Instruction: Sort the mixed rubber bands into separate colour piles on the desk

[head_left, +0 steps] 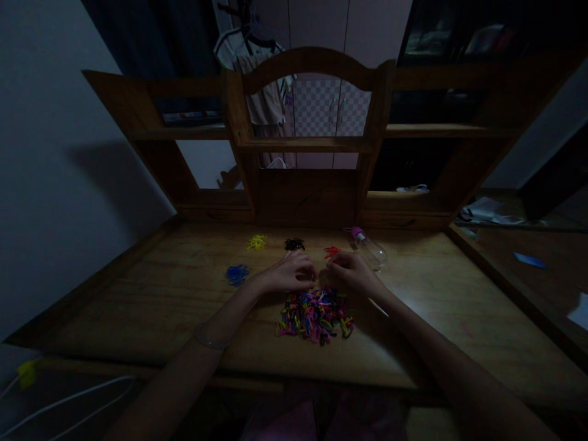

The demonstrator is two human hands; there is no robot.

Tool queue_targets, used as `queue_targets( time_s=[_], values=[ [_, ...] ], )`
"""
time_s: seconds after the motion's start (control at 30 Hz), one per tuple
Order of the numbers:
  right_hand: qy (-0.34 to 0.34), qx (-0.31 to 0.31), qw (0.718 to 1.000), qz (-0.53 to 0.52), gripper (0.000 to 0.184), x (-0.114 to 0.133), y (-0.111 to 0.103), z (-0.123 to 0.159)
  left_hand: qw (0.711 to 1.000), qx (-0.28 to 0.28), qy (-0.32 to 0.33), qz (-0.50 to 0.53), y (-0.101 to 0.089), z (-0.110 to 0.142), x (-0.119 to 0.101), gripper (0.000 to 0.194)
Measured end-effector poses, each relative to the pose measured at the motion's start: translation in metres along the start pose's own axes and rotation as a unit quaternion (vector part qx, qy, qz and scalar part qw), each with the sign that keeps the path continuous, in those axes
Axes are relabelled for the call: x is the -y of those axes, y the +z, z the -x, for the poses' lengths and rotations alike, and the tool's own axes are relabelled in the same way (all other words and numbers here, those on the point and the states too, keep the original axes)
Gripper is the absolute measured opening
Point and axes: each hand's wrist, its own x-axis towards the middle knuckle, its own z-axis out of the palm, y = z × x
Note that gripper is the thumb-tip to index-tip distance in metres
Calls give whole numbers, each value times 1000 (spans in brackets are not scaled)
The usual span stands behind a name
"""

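Note:
A heap of mixed-colour, thin elastic bands (316,315) lies on the wooden desk, just below my hands. Over its far edge, my left hand (291,272) is curled, thumb and fingertips close together. Facing it, my right hand (353,274) is closed in a pinch. In the dim light I cannot make out what either set of fingertips holds. Sorted by colour beyond the heap are a yellow pile (256,242), a black pile (294,244) and a red pile (331,251). A blue pile (237,275) sits to the left of my left hand.
A clear bottle with a pink top (371,250) lies behind my right hand. Along the desk's back stands a wooden shelf unit (305,146). To the right, a side surface (519,282) holds a blue item (530,261). A white cable (68,401) hangs at lower left.

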Motion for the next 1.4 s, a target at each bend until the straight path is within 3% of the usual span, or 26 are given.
queue_targets(
  time_s=[0.17,0.27,0.33,0.4,0.47,0.53,0.67,0.83,0.97,1.13,1.27,1.4],
  values=[
    [4,-32,999,11,24,7,-2,2,1000,9,-3,-13,-6,-2,1,10],
    [5,-52,998,20,26,11,-5,4,993,-70,-63,-65,-29,4,16,11],
    [7,-65,998,18,28,11,-6,4,963,-166,-156,-146,-47,13,32,13],
    [14,-72,997,16,29,11,-6,4,908,-236,-257,-233,-58,24,50,14],
    [22,-75,997,19,29,11,-5,4,868,-262,-316,-281,-61,34,64,15],
    [29,-74,996,27,29,11,-6,3,855,-266,-334,-294,-57,39,72,15],
    [19,-19,999,47,24,12,-18,0,859,-281,-314,-292,-48,33,68,16],
    [15,193,980,37,22,17,-46,1,901,-353,-192,-164,-39,9,37,15],
    [-5,290,957,-8,23,26,-51,7,958,-262,-96,-67,-25,-3,12,12],
    [-21,314,949,-6,22,32,-43,11,982,-161,-58,-83,-16,-4,4,13],
    [-43,293,955,-16,27,34,-40,11,981,-160,-66,-86,-16,-2,8,17],
    [-43,319,947,-4,24,35,-39,14,980,-166,-62,-84,-15,-2,12,17]
  ],
)
